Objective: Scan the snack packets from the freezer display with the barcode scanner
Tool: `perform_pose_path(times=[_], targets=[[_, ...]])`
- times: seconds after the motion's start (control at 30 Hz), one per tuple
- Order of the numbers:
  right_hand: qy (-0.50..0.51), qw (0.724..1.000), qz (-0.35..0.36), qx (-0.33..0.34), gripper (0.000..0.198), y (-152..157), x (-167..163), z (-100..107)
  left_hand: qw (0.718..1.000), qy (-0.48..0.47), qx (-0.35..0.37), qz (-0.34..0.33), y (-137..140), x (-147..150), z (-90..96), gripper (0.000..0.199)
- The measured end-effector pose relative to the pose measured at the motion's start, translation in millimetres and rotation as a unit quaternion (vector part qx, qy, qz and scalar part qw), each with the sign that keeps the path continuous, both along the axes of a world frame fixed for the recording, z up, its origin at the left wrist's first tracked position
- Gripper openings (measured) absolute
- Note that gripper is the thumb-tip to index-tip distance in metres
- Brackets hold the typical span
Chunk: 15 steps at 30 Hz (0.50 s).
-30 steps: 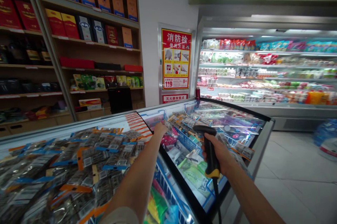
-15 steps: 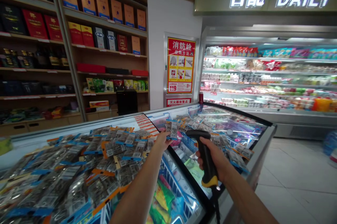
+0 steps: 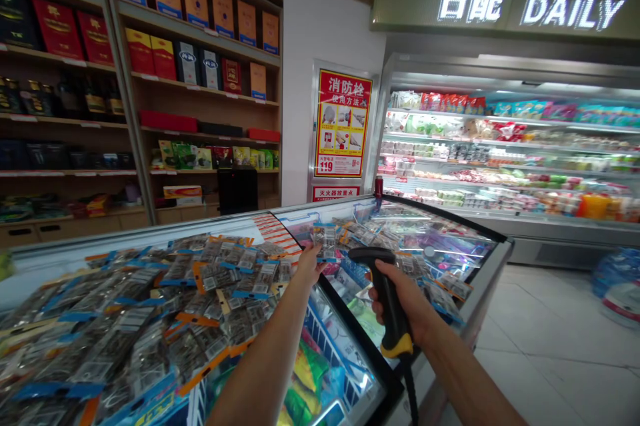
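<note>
For a clean read, the packet [image 3: 326, 243] would best be held flat and square to the head of the scanner [image 3: 391, 303], its printed side clear of fingers and tilted off the overhead glare, with a steady wrist behind the scanner and the cable [image 3: 411, 389] hanging free. The packet is up in the person's left hand [image 3: 311, 267], over the chest freezer [image 3: 500, 254] and just left of the scanner's head; the left fingers are nearly closed, pinching its near edge. The right hand [image 3: 409, 303] is wrapped around the scanner's grip, though whether a finger presses the trigger cannot be made out. Many similar packets [image 3: 220, 273] lie heaped near the left forearm, on the freezer's left side
</note>
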State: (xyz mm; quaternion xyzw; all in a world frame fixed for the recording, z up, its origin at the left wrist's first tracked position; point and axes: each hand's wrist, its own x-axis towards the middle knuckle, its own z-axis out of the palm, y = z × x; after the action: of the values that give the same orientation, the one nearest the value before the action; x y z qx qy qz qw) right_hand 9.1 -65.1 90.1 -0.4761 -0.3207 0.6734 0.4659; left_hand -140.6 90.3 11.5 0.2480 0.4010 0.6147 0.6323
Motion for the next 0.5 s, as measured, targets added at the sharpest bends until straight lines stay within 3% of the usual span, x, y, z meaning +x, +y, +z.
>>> perform_pose_path(times=[0.2, 0.33, 0.43, 0.5], targets=[[-0.024, 1.0, -0.007, -0.012, 0.027, -4, -7, 3, 1.0, 0.017, 0.013, -0.004, 0, 1, -2.1, 0.017], [-0.03, 0.999, -0.017, 0.016, 0.026, -4, -4, 6, 0.999, 0.038, 0.011, 0.01, -3, 0, 0.5, 0.017], [-0.037, 0.997, -0.051, 0.042, 0.024, -1, 5, 6, 0.991, 0.121, 0.007, 0.054, -3, -6, 8.3, 0.017], [-0.046, 0.995, -0.077, 0.052, 0.023, 4, 14, 5, 0.969, 0.225, 0.022, 0.095, -1, -17, 16.2, 0.017]])
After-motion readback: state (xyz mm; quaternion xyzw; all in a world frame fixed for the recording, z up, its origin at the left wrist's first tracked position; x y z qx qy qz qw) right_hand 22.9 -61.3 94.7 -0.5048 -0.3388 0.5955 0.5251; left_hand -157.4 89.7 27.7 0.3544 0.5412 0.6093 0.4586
